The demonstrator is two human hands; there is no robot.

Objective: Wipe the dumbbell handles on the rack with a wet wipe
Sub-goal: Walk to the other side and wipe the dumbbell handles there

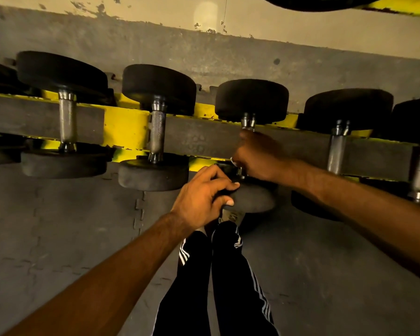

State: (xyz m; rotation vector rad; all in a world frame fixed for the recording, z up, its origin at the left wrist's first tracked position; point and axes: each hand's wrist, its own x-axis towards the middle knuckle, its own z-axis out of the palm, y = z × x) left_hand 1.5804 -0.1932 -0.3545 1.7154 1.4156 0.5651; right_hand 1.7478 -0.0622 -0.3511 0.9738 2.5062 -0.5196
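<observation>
Several black dumbbells with metal handles lie across a yellow rack (pixel 126 127). My right hand (pixel 257 156) is wrapped round the handle of the middle dumbbell (pixel 251 100), and a small white bit of wet wipe (pixel 233 161) shows at the edge of its fingers. Most of that handle is hidden by the hand. My left hand (pixel 201 197) grips the rim of the same dumbbell's near weight head (pixel 252 197), thumb underneath.
Neighbouring dumbbells sit left (pixel 157 132) and right (pixel 337 151) of the held one, close on both sides. Grey interlocking floor mats (pixel 70 226) lie below the rack. My legs in black striped trousers (pixel 228 275) stand under the hands. A wall (pixel 277 30) runs behind.
</observation>
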